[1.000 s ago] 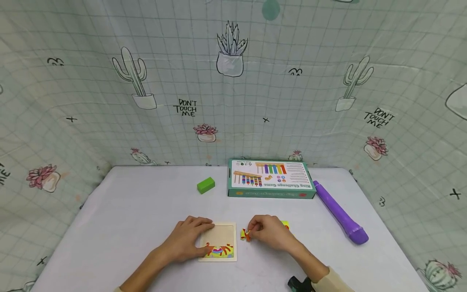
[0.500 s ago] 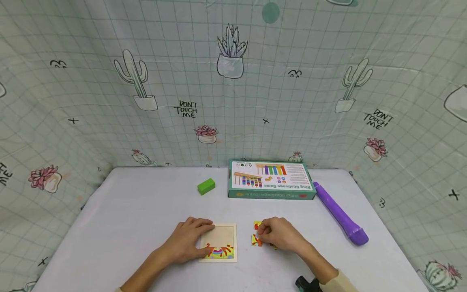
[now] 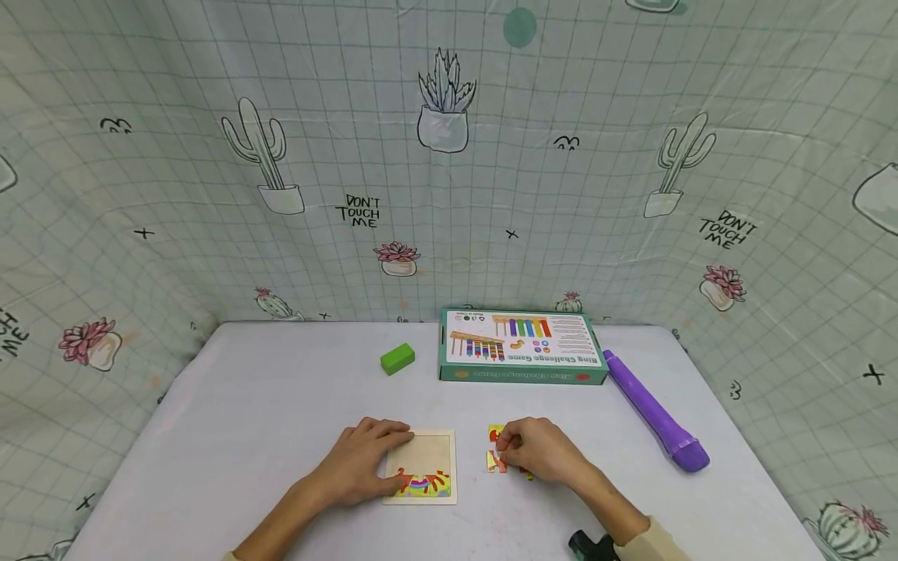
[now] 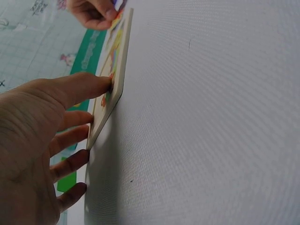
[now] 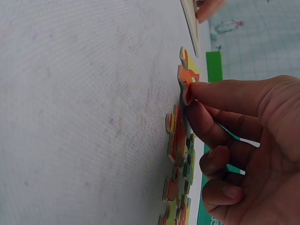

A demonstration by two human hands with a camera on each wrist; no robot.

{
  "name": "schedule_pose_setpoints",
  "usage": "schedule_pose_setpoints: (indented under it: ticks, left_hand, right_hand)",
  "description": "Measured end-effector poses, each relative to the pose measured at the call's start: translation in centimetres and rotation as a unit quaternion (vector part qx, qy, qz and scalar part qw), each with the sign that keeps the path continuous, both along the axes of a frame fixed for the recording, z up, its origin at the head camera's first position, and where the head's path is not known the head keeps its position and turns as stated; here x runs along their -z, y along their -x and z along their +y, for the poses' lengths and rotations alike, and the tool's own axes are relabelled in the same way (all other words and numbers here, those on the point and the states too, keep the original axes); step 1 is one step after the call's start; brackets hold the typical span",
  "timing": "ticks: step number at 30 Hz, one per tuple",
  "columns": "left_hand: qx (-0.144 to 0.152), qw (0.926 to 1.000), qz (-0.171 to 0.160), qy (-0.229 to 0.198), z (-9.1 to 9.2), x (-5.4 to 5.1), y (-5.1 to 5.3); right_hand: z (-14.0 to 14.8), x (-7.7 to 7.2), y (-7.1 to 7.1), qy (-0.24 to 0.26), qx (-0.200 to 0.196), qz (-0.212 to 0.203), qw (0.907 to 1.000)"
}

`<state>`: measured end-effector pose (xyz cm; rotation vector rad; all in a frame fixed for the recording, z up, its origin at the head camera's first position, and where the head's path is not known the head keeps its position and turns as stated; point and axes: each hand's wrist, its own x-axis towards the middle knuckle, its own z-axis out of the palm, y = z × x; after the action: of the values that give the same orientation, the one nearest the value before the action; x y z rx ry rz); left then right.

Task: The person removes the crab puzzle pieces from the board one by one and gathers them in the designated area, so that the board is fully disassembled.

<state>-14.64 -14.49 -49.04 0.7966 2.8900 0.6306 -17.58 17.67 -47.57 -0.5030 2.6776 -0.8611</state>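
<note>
My left hand [image 3: 361, 463] lies over the left side of a square wooden puzzle board [image 3: 429, 452], its thumb on the board's face. In the left wrist view, the other fingertips touch or nearly touch the board's edge. Along the near side of the board are fitted red, yellow and rainbow-coloured pieces [image 3: 424, 485]. Right of the board, my right hand [image 3: 540, 450] pinches a red and yellow jigsaw piece [image 5: 186, 77] between thumb and forefinger, just above the table. Several loose jigsaw pieces [image 5: 177, 140] lie beneath and beside this hand, partly hidden by it in the head view.
A green block [image 3: 397, 358] stands farther back, left of a flat green game box [image 3: 522, 347]. A purple microphone-shaped stick [image 3: 655, 409] lies slanted at the right. By the right sleeve is a dark object [image 3: 592, 547], cut off by the frame. Patterned cloth [image 3: 449, 202] hangs behind the table.
My right hand has moved rightward, away from the board, with the jigsaw piece, which has since turned slightly. A loose yellow and red piece now shows behind it. My left hand stays put.
</note>
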Motion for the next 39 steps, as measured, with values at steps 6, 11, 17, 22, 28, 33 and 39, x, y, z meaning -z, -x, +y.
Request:
schedule_pose_setpoints:
  ticks: [6, 11, 17, 22, 28, 33, 39]
  left_hand:
    - [0.000, 1.0000, -0.001, 0.002, 0.0, 0.0, 0.0]
    - [0.001, 1.0000, 0.002, -0.001, 0.0, -0.1, -0.1]
    - [0.001, 1.0000, 0.002, -0.003, 0.0, -0.1, -0.1]
    - [-0.001, 1.0000, 0.003, -0.007, -0.1, 0.0, 0.0]
    - [-0.005, 0.9999, 0.001, -0.012, 0.0, 0.1, 0.0]
    - [-0.006, 0.9998, -0.006, -0.020, 0.0, 0.1, 0.0]
    - [0.002, 0.9996, -0.003, -0.029, -0.1, 0.2, -0.1]
  right_hand:
    - [-0.1, 0.0, 0.0, -0.007, -0.004, 0.006, 0.9999]
    - [-0.1, 0.0, 0.1, -0.016, -0.005, 0.014, 0.9998]
    - [0.0, -0.2, 0.0, -0.018, -0.006, 0.012, 0.9997]
    - [-0.4, -0.3, 0.1, -0.019, -0.015, 0.038, 0.9990]
    - [-1.9, -0.5, 0.0, 0.016, -0.032, 0.032, 0.9988]
    - [-3.4, -0.5, -0.2, 0.036, -0.060, 0.020, 0.9974]
    - [-5.2, -0.5, -0.4, 0.046, -0.107, 0.013, 0.9931]
